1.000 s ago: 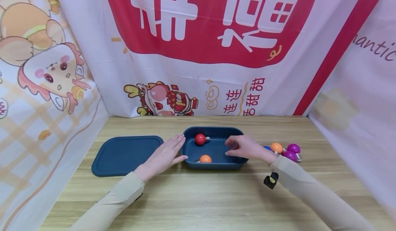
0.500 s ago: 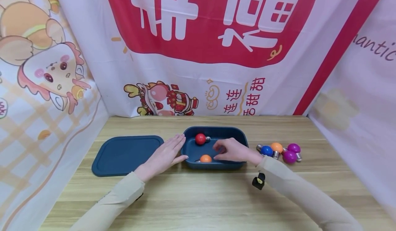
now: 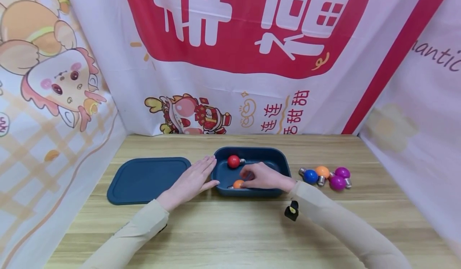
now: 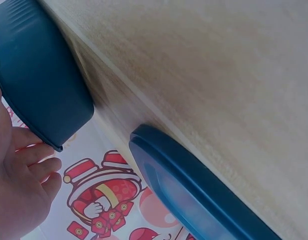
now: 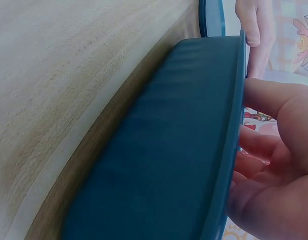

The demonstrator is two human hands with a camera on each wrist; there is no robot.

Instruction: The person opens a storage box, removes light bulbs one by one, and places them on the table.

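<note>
A dark blue rectangular box [image 3: 264, 153] stands on the table with two light bulbs inside. The red bulb [image 3: 233, 161] lies at its back left; the orange bulb [image 3: 237, 184] is near its front wall. My left hand [image 3: 194, 179] rests on the box's left end, fingers extended, thumb at the front corner. My right hand [image 3: 264, 177] reaches over the box's right part, its thumb tip at the orange bulb's right side and its fingers bent with a gap to the thumb. In the right wrist view, the box's wall [image 5: 158, 135] hides the fingertips and the bulbs.
Left of the box lies its flat dark blue lid [image 3: 147, 181]. On the right sits a group of loose bulbs: a blue bulb [image 3: 310, 176], an orange one [image 3: 322, 171] and two purple ones [image 3: 337, 183]. Printed cloth [image 3: 201, 73] hangs behind the table.
My right hand has moved left inside the box up to the orange bulb, bringing the blue bulb outside into view. My left hand has stayed on the box's left end.
</note>
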